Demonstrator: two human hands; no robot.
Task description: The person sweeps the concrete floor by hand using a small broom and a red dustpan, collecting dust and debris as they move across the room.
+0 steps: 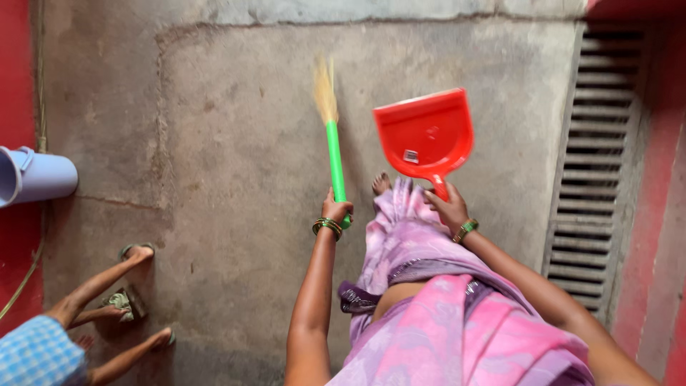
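Observation:
My left hand (pixel 336 211) grips the green handle of a broom (pixel 334 154), whose straw bristles point away from me over the concrete floor. My right hand (pixel 449 207) holds the handle of a red plastic dustpan (pixel 425 132), lifted above the floor with its open side facing away. Both wrists wear bangles. Pink and purple cloth drapes over my body below the hands, and a bare foot (pixel 381 183) shows between the two tools.
A metal drain grate (pixel 597 164) runs along the right beside a red wall. A pale blue bucket (pixel 32 175) lies at the left edge. Another person crouches at bottom left, a hand (pixel 68 307) and sandalled feet showing.

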